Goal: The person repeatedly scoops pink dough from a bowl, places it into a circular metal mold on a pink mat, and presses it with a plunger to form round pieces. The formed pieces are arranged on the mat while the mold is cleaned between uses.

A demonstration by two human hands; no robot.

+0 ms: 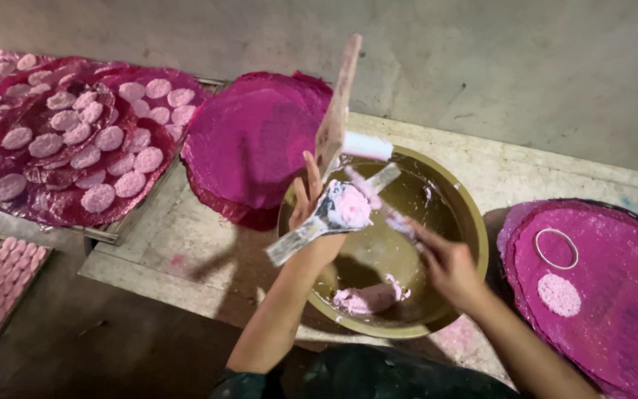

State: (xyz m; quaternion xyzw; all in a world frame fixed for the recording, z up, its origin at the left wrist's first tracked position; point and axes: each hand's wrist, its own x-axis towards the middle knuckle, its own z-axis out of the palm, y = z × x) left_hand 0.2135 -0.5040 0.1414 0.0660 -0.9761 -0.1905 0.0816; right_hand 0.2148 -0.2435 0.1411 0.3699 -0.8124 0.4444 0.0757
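Note:
My left hand (310,222) is raised over a brass-coloured bowl (476,235) and grips a flat metal scoop (295,241) carrying a lump of pale pink paste (351,207). A wooden paddle (338,103) with a white handle (368,145) stands upright behind that hand; whether the hand holds it too is unclear. My right hand (446,267) is over the bowl and holds a thin, blurred tool (399,222) that reaches to the lump. More pink paste (363,298) lies in the wet bottom of the bowl.
The bowl sits on a pale stone slab (186,251). A magenta round sheet (614,295) at right carries a metal ring (556,248) and one pink disc (559,295). A stack of magenta sheets (252,140) lies behind; sheets covered with several pink discs (75,133) fill the left.

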